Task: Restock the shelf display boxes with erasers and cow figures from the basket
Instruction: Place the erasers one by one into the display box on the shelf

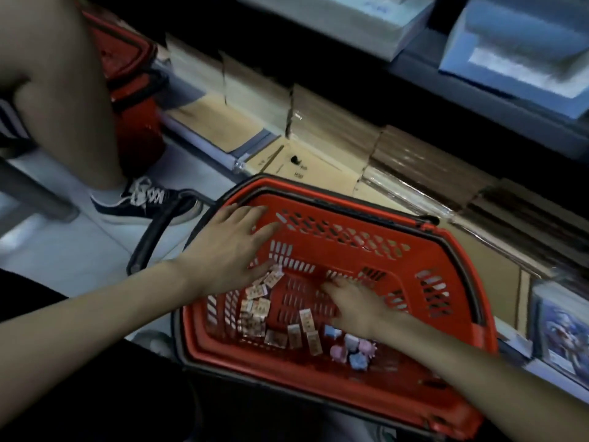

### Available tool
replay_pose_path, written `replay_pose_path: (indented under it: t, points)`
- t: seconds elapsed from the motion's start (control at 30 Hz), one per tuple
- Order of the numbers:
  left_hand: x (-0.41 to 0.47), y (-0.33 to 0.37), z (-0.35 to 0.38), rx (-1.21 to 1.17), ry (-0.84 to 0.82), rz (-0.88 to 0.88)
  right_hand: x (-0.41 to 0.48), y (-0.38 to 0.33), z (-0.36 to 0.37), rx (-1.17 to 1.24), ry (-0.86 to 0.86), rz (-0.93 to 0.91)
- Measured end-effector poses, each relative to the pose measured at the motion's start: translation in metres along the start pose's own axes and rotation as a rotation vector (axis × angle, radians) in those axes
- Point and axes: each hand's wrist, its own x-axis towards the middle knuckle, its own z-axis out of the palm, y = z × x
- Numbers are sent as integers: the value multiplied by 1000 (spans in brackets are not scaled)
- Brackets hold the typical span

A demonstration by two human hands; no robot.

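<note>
- At the upper left of the frame, another person's leg [79, 106] and dark shoe [149, 202] stand on the floor beside a second red basket [134, 74].
- Our left hand [229, 247] hovers at the left inner wall of our basket [334, 232], its grip apart, fingers spread and holding nothing. We judge it is placed to sweep up the erasers [255, 307] just below it.
- Those erasers lie loose on the left half of the basket floor.
- Our right hand [353, 301] lies mid-floor with its fingers stretched forward, grip apart and apparently empty, though the blur limits us.
- The cow figures [352, 349], pink and blue, huddle just below that wrist.
- Brown packs [414, 148] line the shelf on the right, and we cannot pick out the display boxes.
</note>
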Motion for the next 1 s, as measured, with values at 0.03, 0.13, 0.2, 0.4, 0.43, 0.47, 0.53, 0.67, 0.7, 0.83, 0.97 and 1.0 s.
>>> replay_pose_path:
  t: [0.03, 0.13, 0.2, 0.4, 0.43, 0.47, 0.53, 0.67, 0.7, 0.83, 0.97, 1.0]
  points:
    - [0, -1, 6, 10, -3, 22, 11, -1, 11, 0, -44, 0]
    - [-6, -7, 17, 68, -40, 88, 39, -1, 42, -9, -148, -54]
    - [-8, -12, 20, 97, -53, 110, 52, 0, 59, -61, -194, -101]
    - [-9, -15, 24, 118, -74, 110, 77, 3, 102, -254, -213, -233]
    - [-9, -15, 24, 124, -76, 110, 80, 2, 108, -277, -219, -247]
    - [-8, -14, 24, 131, -81, 108, 80, 1, 111, -301, -222, -263]
    - [-7, -14, 25, 144, -89, 104, 80, -1, 114, -342, -210, -294]
    - [-6, -13, 26, 139, -74, 102, 83, 3, 113, -375, -203, -323]
    - [-5, -13, 25, 135, -66, 98, 85, 4, 112, -382, -189, -322]
    - [-6, -11, 24, 125, -42, 91, 89, 6, 113, -451, -160, -311]
    - [-5, -11, 23, 118, -65, 88, 92, 7, 112, -471, -111, -285]
    - [-5, -11, 23, 120, -70, 85, 93, 8, 112, -446, -103, -269]
